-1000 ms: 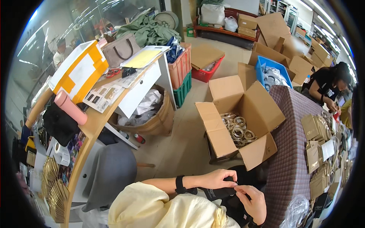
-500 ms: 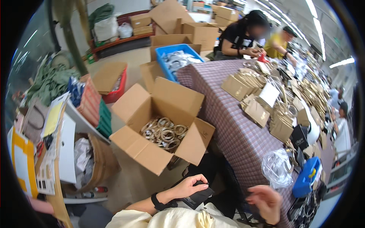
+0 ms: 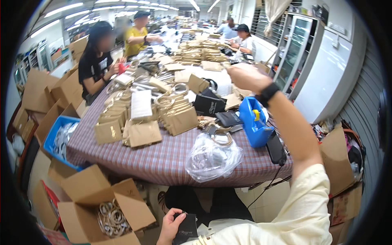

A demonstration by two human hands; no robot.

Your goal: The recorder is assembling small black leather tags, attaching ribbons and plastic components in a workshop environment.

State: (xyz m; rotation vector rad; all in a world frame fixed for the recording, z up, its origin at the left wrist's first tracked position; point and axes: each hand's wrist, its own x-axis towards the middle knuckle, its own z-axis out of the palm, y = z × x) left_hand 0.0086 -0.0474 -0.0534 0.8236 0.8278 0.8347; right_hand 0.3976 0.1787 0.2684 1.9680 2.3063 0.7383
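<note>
My left hand (image 3: 169, 228) is low in front of my lap, thumb and fingers closed on the edge of a small flat black pouch (image 3: 187, 227) with light printing. My right hand (image 3: 248, 77) stretches out over the table, above a white roll-like shape (image 3: 223, 86) and beyond the blue tape dispenser (image 3: 255, 128). Its fingers bend downward and are blurred, so I cannot tell whether they hold anything. Near it lie other black pouches (image 3: 209, 103) and stacks of gold-brown pouches (image 3: 177, 119). A clear plastic bag (image 3: 214, 158) lies at the table's near edge.
An open cardboard box (image 3: 77, 218) with metallic rings (image 3: 111, 220) stands on the floor at left. Behind it is a blue crate (image 3: 61, 136). The checked tablecloth (image 3: 163, 163) covers the table. A person in black (image 3: 92, 71) works at the left side; others sit farther off.
My view has swung right, toward the table. My right hand has reached forward from near my lap to above the table. My left hand still holds the black pouch.
</note>
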